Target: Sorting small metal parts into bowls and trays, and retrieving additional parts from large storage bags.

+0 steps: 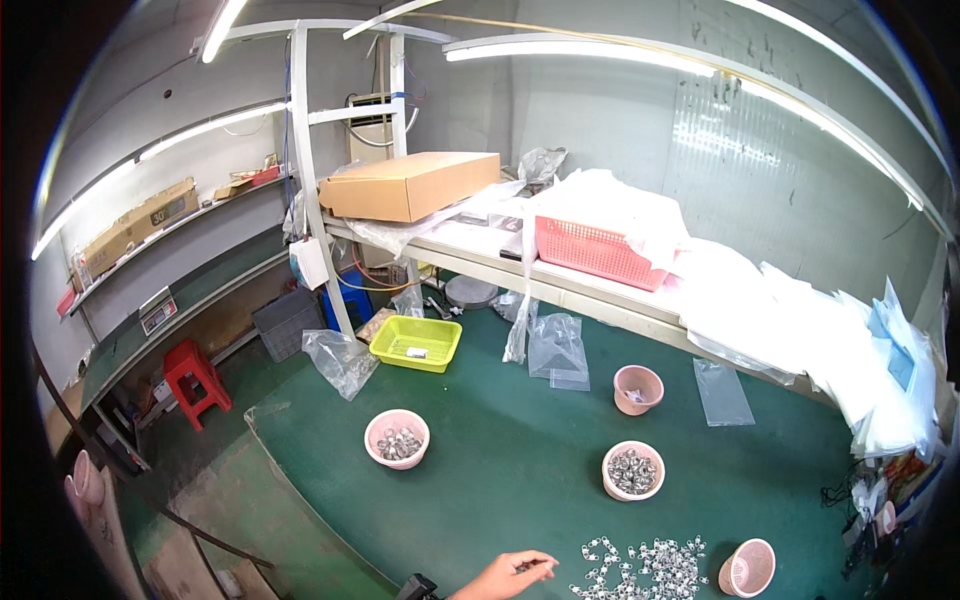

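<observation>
right hand (508,576) | fingers pinch small part | metal parts pile (645,570) just beside

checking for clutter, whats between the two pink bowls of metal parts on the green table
In the head view, only bare green table lies between the left pink bowl and the right pink bowl; nothing sits in that stretch.

Green table (500,470), pink bowls, silver parts.
Yellow tray (416,342), coral-pink lattice basket (596,252), brown cardboard box (410,185), red stool (195,380), clear bags (722,392), shiny metal pieces (645,570).
</observation>
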{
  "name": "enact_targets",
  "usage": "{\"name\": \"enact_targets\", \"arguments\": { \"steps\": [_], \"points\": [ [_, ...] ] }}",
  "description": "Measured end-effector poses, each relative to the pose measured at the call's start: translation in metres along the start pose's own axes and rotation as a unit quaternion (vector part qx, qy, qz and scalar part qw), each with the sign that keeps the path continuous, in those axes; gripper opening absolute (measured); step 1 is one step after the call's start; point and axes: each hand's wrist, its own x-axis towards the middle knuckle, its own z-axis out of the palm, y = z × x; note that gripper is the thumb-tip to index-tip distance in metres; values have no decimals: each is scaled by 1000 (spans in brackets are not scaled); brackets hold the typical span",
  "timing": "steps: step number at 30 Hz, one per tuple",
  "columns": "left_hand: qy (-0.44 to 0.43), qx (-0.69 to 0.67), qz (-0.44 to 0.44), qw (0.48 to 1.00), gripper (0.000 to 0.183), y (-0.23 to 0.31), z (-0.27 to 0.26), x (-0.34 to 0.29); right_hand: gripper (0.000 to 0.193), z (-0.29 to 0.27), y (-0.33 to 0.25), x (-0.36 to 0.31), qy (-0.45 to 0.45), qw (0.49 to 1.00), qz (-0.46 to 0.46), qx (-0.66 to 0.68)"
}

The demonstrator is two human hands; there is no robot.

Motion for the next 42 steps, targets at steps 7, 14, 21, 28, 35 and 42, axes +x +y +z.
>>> {"name": "enact_targets", "arguments": {
  "steps": [7,14,21,28,35,42],
  "points": [
    [27,-4,-11,1000,15,-10,-24,1,53,56,12,26,120,989,6,-87],
    [-114,21,-96,989,16,-36,4,10,53,98,50,59,187,979,-66,56],
    [-183,106,-116,970,19,-34,52,11,60,108,-41,-37,212,972,-22,102],
    [-274,195,-125,933,19,-67,143,11,65,97,-12,-23,-27,978,-97,180],
    [-349,228,-181,891,22,-120,287,7,60,-51,14,11,-33,930,-129,342],
    [-363,313,-202,854,18,-193,437,-8,41,-221,77,99,58,821,-106,558]
  ]
}}
